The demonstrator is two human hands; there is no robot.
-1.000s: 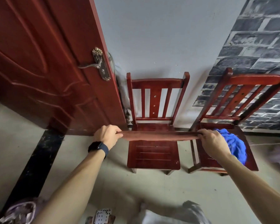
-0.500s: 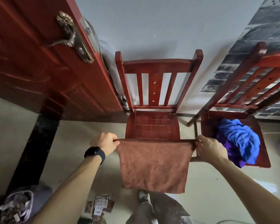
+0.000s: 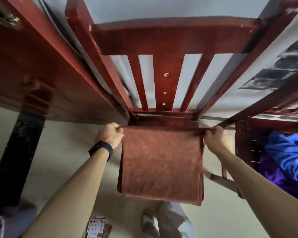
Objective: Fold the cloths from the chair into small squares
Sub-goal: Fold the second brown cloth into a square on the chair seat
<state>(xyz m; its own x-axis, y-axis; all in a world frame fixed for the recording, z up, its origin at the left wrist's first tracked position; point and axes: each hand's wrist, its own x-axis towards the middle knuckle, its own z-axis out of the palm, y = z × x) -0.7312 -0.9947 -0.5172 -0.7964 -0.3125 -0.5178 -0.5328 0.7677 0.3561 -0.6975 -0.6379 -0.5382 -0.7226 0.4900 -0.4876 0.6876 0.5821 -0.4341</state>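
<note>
blue cloth (image 3: 289, 152) on neighbouring chair (image 3: 243, 140)

Brown cloth (image 3: 162, 162) folded double, hanging; blue cloth (image 3: 286, 157) crumpled on chair (image 3: 243, 145).

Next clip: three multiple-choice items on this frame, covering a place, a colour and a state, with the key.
1. Where does the blue cloth lie?
A. on the floor
B. on the right chair
C. over the door
2. What colour is the held cloth?
A. brown
B. white
C. green
3. How is the held cloth?
A. balled in one fist
B. flat on a seat
C. hanging from both hands
Key: B, it is heaped on that seat; A, the fabric is rust-brown; C, the left hand and right hand each pinch a top corner.
</note>
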